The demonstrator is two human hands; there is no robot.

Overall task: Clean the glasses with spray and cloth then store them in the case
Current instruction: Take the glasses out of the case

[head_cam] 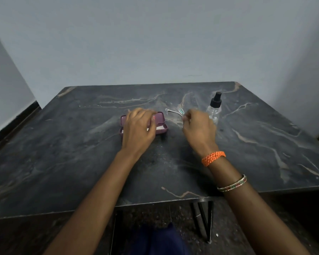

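- Right hand (198, 128) pinches glasses (174, 115), lifted between open case (162, 128) and spray bottle (214, 109).
- Left hand (138, 129) over case; grip unclear.
- Step looks like unpacking; next probably spray the lenses.

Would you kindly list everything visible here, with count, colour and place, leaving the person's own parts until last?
table: one, dark marbled, fills the middle of the view
case: one, purple, open, table centre, under the left hand
glasses: one pair, thin pale frame, right of the case
spray bottle: one, clear with black top, standing right of the glasses
left hand: one, over the case
right hand: one, pinching the glasses; orange band and bangles on that arm
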